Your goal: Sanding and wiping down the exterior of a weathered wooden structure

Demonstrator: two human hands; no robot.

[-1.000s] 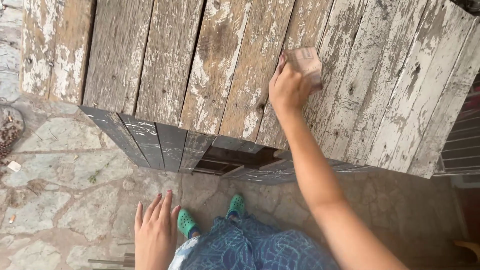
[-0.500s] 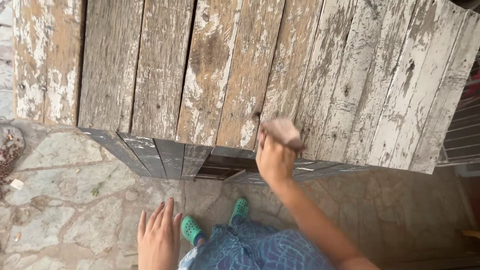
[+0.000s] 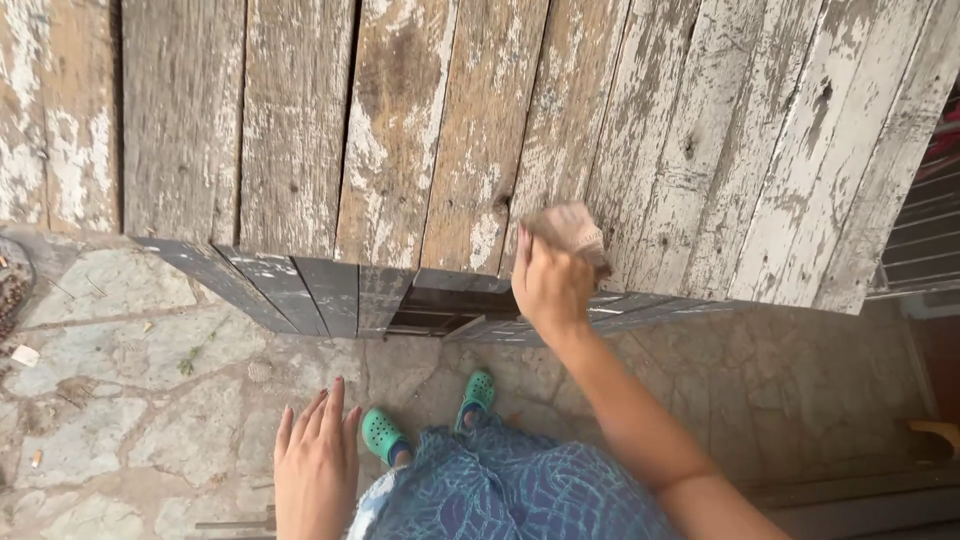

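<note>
Outdoor yard of a home, weathered wooden planks (image 3: 480,130) with peeling white paint, irregular stone paving (image 3: 120,400), metal grille (image 3: 920,240) at the edge

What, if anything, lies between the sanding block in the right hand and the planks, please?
Nothing visible. The right hand presses the sanding block straight onto the weathered planks near their front edge; no object lies on the wood around it. The left hand hangs apart, empty.

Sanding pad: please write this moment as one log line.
right hand: presses sanding pad on wooden planks | left hand: free, open
</note>
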